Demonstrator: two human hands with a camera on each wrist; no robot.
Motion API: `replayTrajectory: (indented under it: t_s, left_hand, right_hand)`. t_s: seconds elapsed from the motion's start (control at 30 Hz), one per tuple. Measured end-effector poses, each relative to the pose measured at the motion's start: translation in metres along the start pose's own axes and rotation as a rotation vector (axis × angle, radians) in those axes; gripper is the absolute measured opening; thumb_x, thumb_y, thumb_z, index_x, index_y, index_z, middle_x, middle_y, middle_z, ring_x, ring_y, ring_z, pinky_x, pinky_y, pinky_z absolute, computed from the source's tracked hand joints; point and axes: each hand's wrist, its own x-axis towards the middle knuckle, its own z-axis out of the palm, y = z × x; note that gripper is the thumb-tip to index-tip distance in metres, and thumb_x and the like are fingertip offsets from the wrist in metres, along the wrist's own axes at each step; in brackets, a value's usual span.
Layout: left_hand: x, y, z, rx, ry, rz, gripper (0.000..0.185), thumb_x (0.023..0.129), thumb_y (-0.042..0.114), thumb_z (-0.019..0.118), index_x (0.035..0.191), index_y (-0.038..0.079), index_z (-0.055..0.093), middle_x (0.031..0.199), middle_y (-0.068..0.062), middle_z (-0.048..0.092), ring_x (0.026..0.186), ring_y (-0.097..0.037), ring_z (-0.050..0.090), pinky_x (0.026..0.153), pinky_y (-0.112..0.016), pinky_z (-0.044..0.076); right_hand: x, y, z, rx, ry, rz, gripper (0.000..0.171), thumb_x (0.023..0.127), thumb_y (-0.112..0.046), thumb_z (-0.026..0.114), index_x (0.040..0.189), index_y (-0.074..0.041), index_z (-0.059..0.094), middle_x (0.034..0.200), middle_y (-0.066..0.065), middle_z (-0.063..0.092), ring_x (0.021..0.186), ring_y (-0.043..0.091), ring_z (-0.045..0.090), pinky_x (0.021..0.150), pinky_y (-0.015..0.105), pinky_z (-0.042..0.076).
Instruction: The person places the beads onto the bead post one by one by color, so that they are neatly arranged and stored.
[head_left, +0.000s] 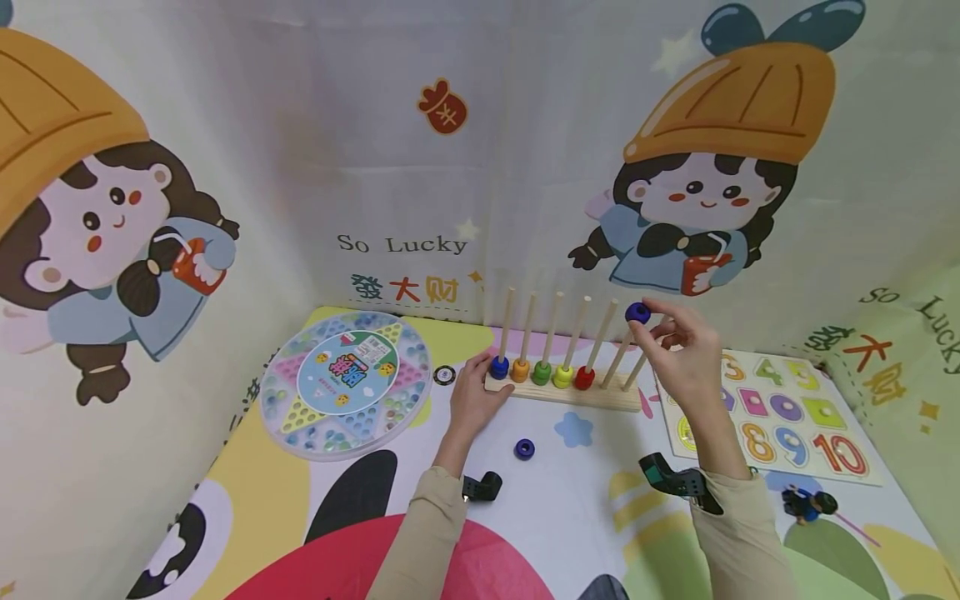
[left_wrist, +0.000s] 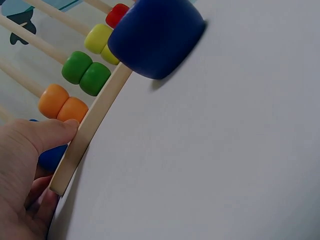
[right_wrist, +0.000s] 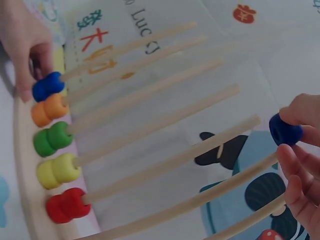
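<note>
A wooden peg stand [head_left: 555, 395] with a row of upright pegs stands near the back of the table. Low on five of its pegs sit blue, orange, green [right_wrist: 52, 139], yellow and red beads, two per peg where the right wrist view shows them. My left hand [head_left: 476, 396] grips the base's left end, thumb in front. Between thumb and fingers of my right hand [head_left: 684, 354] is a dark blue bead [right_wrist: 286, 131], held close to the tip of the bare sixth peg. Another dark blue bead [head_left: 524, 449] lies loose on the table before the stand.
A round Chinese checkers board [head_left: 270, 417] lies to the left, a small black-and-white disc [head_left: 444, 375] beside it. On the right are a number puzzle board [head_left: 817, 400] and a small dark figure [head_left: 808, 503]. A printed cloth wall rises right behind the stand.
</note>
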Motion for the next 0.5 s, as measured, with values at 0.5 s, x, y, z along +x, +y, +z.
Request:
replayTrajectory:
  t_s: [0.5]
  left_hand:
    - [0.000,0.002,-0.001,0.008,0.009,0.014,0.064,0.079,0.023,0.082,0.132,-0.004,0.059,0.137,-0.014,0.054,0.116,-0.031,0.056,0.090,-0.044,0.051]
  right_hand:
    - [0.016,0.000,-0.001,-0.165,0.038,0.026,0.034,0.088,-0.010,0.073,0.119,0.003,0.068,0.105,0.020,0.061,0.070,-0.006,0.048,0.066,0.008,0.040]
